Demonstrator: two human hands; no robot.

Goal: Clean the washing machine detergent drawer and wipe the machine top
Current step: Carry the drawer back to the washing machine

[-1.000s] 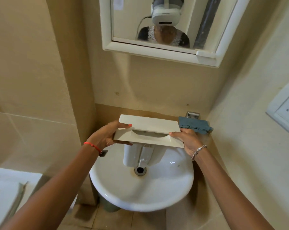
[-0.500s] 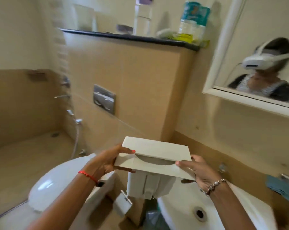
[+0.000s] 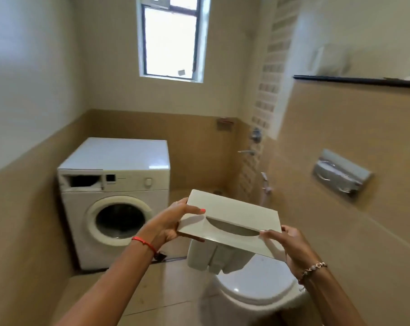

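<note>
Detergent drawer [image 3: 232, 222]: white plastic, held in the lower centre of the frame, front panel up and toward the camera, compartment body hanging below, above a closed toilet lid [image 3: 258, 283].
Left hand [image 3: 171, 224]: closed on the panel's left end, thumb on top.
Right hand [image 3: 286, 243]: closed on the right end, fingers beneath, thumb on the edge.
Washing machine [image 3: 119, 194]: left of centre, well apart from the drawer; its empty drawer slot [image 3: 84, 181] shows dark at the upper left of the front. Top bare; cleanliness cannot be judged.
Step in hand: judged to be carriage of the drawer toward the machine for refitting.
Next move: the drawer must be turned level, body-first, aligned with the slot and slid home squarely.
</note>
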